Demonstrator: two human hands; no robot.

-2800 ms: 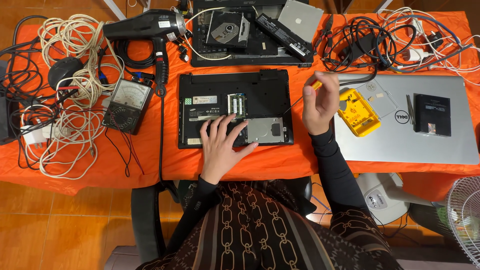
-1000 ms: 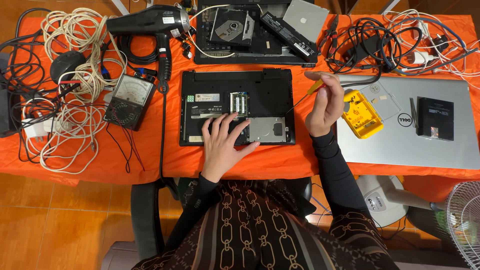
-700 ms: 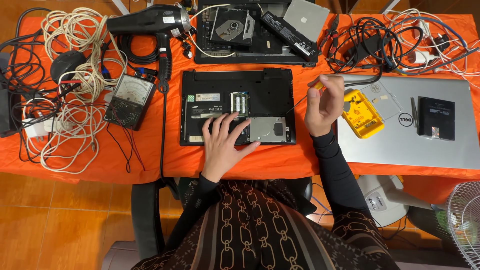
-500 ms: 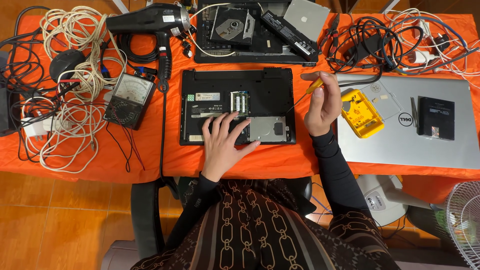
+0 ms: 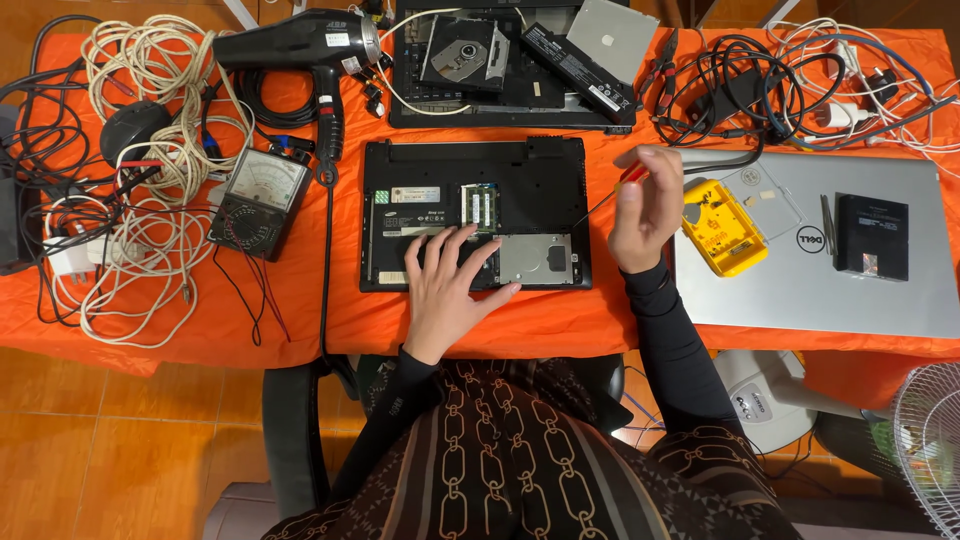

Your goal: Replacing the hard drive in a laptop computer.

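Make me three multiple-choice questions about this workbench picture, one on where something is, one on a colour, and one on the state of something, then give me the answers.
1. Where does the left hand rest?
A. On the open black laptop base
B. On the hair dryer
C. On the silver laptop

2. What colour is the small parts case on the closed silver laptop?
A. Blue
B. Yellow
C. Green

3. What state is the black laptop base in?
A. Bottom cover closed
B. Bottom cover off, with memory and drive exposed
C. Lid up with the screen lit

Answers:
1. A, its palm and fingers lie flat on the base, beside the drive.
2. B, the case is bright yellow against the grey lid.
3. B, the green memory modules and metal drive show inside, while the right hand holds a screwdriver at its edge.
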